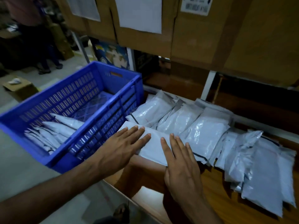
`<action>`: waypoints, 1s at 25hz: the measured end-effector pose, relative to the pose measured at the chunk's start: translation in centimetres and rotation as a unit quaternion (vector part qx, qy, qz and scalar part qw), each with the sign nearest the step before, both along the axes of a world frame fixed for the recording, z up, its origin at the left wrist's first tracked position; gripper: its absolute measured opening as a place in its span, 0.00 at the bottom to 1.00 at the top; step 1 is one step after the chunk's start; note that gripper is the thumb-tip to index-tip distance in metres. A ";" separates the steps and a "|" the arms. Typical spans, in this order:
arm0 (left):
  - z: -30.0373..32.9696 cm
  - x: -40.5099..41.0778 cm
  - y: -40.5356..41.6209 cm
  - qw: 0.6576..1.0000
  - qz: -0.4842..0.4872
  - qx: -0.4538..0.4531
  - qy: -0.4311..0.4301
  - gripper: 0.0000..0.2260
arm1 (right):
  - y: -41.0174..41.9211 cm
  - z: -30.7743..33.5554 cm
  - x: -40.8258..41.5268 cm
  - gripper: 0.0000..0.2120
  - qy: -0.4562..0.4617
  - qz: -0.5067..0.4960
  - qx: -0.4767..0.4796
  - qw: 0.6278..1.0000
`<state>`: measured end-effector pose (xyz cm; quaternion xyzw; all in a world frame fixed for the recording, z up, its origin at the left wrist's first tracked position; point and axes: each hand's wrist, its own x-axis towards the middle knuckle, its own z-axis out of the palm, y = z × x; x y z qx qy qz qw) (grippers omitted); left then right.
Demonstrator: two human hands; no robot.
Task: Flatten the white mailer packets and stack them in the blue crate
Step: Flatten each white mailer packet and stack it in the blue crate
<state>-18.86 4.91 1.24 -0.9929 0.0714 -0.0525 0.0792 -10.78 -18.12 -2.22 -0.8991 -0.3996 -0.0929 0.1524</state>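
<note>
Item: blue crate (pixel 103 109), standing at the left end of the wooden bench (pixel 215 189), its long side close against the row of packets. Contents: a few white packets (pixel 53 131) leaning in a slanted stack at the near end; the rest of the floor shows bare mesh. By my judgement the job is at an early stage, with the crate far from full.

Item: loose packets (pixel 202 131), white and glossy, lying in an overlapping row along the bench from beside the crate out toward the right end. Many look puffed or creased. Roughly ten or more; an exact count cannot be made, since they overlap. All of these are left to press and stack.

Item: packet in hand (pixel 153 143), lying flat at the near left of the row, just beside the crate's near corner, partly overhanging the bench's front edge.

Item: left hand (pixel 119 147), fingers straight and slightly spread, palm down, fingertips (pixel 140 128) resting on the packet's left part.

Item: right hand (pixel 181 160), fingers straight and spread, palm down, covering the packet's right near corner. Neither hand curls round anything; the packet lies under both sets of fingers, its middle showing between them. Judged step: flattening, with the lift into the crate not yet made.

Background: cardboard boxes (pixel 145 18) with paper labels above the bench.
</note>
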 end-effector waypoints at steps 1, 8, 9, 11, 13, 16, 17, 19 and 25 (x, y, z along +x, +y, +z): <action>0.8 0.1 0.9 1.000 0.011 0.008 -0.007 0.38 | 1.0 1.0 0.4 0.46 -0.007 0.004 0.001 1.000; 6.9 -2.5 13.2 0.998 0.048 0.041 -0.003 0.34 | 14.1 5.7 -0.1 0.36 -0.009 0.049 0.011 0.999; 7.5 -3.2 15.5 0.997 0.055 0.051 -0.006 0.34 | 16.4 6.1 -0.7 0.35 -0.004 0.056 0.019 0.998; 8.1 -4.4 20.4 0.996 0.066 0.065 -0.002 0.32 | 21.1 6.6 -1.6 0.35 0.007 0.072 0.027 0.997; 8.1 -5.1 25.5 0.994 0.084 0.071 0.025 0.31 | 26.3 6.5 -2.8 0.34 0.010 0.080 0.002 0.997; 6.3 -4.3 31.6 0.988 0.099 0.068 0.096 0.33 | 32.5 6.6 -3.7 0.32 0.056 0.078 -0.076 0.992; 5.3 -3.7 33.1 0.986 0.089 0.062 0.123 0.34 | 34.4 6.5 -3.7 0.32 0.096 0.071 -0.135 0.984; 3.2 -2.3 35.0 0.981 0.058 0.050 0.177 0.35 | 37.0 6.1 -3.4 0.35 0.165 0.049 -0.282 0.944; -1.9 0.4 37.5 0.932 0.006 -0.022 0.362 0.34 | 42.4 2.7 -2.8 0.45 0.372 -0.018 -0.411 0.832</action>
